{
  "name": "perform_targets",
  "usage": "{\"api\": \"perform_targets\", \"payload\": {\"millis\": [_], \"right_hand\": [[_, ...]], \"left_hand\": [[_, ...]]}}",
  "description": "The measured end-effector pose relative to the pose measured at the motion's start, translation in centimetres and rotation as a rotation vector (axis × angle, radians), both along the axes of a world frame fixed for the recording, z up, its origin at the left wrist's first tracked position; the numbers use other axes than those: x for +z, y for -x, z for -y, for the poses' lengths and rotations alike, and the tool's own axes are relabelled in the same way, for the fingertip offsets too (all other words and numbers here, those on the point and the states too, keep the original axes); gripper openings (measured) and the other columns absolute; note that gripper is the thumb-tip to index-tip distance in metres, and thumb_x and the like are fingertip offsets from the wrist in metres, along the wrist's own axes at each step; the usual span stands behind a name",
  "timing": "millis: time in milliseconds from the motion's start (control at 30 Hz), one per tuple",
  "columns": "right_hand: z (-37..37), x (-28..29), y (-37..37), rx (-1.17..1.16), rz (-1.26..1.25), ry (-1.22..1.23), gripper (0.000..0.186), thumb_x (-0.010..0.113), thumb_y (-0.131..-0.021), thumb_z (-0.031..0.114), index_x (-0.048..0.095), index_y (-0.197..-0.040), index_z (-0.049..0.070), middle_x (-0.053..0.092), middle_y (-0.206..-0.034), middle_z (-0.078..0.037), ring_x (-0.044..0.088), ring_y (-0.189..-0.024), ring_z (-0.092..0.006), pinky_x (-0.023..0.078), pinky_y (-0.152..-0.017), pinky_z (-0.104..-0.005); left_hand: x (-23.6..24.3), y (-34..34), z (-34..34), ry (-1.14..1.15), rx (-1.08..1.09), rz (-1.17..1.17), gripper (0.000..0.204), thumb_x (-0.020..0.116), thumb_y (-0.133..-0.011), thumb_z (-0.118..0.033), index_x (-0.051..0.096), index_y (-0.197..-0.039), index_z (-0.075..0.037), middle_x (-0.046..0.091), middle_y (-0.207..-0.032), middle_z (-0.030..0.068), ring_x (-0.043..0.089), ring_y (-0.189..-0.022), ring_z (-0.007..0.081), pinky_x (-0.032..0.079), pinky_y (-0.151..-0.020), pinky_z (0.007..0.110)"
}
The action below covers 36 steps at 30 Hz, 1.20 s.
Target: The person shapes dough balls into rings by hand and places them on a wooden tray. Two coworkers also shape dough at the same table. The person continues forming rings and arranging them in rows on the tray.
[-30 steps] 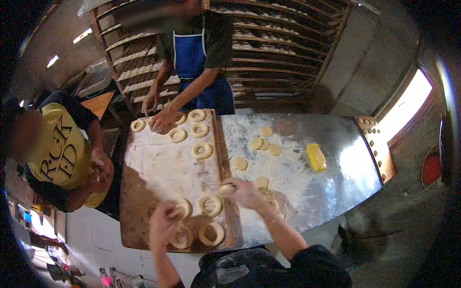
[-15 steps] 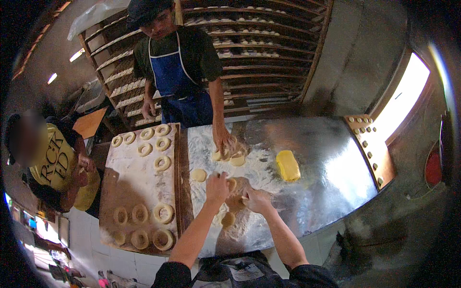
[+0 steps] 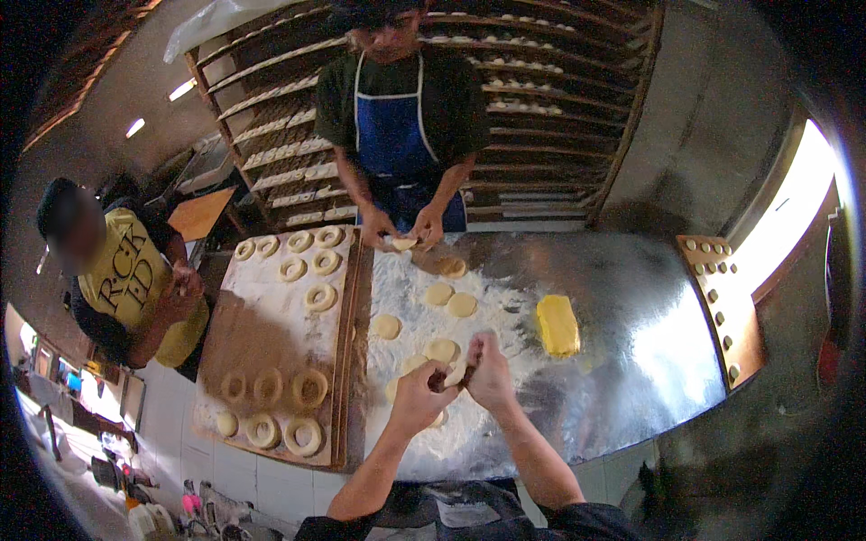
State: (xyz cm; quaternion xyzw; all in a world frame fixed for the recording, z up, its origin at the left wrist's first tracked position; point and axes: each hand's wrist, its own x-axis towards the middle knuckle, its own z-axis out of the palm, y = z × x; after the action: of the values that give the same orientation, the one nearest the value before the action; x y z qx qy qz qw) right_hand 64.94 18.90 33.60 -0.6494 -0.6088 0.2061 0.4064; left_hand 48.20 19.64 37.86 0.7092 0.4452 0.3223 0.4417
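Between my hands, above the floured metal table, is a pale piece of dough. My left hand pinches its left side between thumb and fingers. My right hand is closed against its other side, its fingertips slightly blurred. Round flat dough pieces lie near my hands; one dough disc sits just beyond my left hand, and others are partly hidden under it. Farther off lie a pair of dough discs and a single dough disc to the left.
At left, a wooden board bears dough rings. A yellow block rests right of the flour. Across the table a co-worker in a blue apron holds a dough piece; another person stands left. Racks fill the back; another board is far right.
My hands have come together and now hold a dough piece up between them. The co-worker's hand has left the table discs, and both their hands now hold dough. The view has shifted.
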Motion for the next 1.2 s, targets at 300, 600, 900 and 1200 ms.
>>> {"api": "perform_targets", "payload": {"millis": [300,600,900,1200], "right_hand": [[-0.7,-1.1,3.6,0.706,-1.247,0.277,0.056,0.061,-0.08,-0.002,0.049,-0.133,0.005,0.061,-0.122,-0.013,0.057,-0.117,-0.0273,0.049,-0.099,-0.0426],[-0.8,-2.1,14.3,0.631,-1.081,0.245,0.073,0.05,-0.096,0.061,0.037,-0.139,0.003,0.066,-0.098,-0.015,0.067,-0.07,-0.0266,0.057,-0.064,-0.0359],[-2.2,3.8,28.3,1.169,-1.404,0.223,0.062,0.049,-0.095,0.057,0.047,-0.128,0.005,0.055,-0.13,-0.015,0.056,-0.117,-0.0259,0.05,-0.093,-0.0325],[-4.8,1.7,44.1,1.063,-0.688,0.39,0.057,0.049,-0.098,0.037,0.035,-0.145,0.008,0.061,-0.115,-0.011,0.063,-0.096,-0.022,0.053,-0.081,-0.0311]], "left_hand": [[-2.5,3.1,1.4,-0.421,0.329,0.163,0.058,0.048,-0.073,0.013,0.043,-0.129,-0.002,0.054,-0.107,0.0165,0.06,-0.093,0.028,0.05,-0.081,0.038],[-2.7,11.3,3.8,-0.203,0.573,0.064,0.027,0.048,-0.101,-0.022,0.05,-0.122,-0.004,0.062,-0.087,0.0172,0.068,-0.075,0.0322,0.053,-0.061,0.04],[-0.2,23.7,4.9,-0.197,0.806,0.177,0.025,0.047,-0.104,-0.027,0.058,-0.108,-0.005,0.064,-0.067,0.0163,0.066,-0.062,0.0398,0.051,-0.055,0.046],[-1.2,39.2,3.6,-0.319,0.837,-0.166,0.029,0.045,-0.105,-0.03,0.058,-0.107,-0.005,0.065,-0.069,0.0194,0.067,-0.06,0.0383,0.051,-0.057,0.047]]}}
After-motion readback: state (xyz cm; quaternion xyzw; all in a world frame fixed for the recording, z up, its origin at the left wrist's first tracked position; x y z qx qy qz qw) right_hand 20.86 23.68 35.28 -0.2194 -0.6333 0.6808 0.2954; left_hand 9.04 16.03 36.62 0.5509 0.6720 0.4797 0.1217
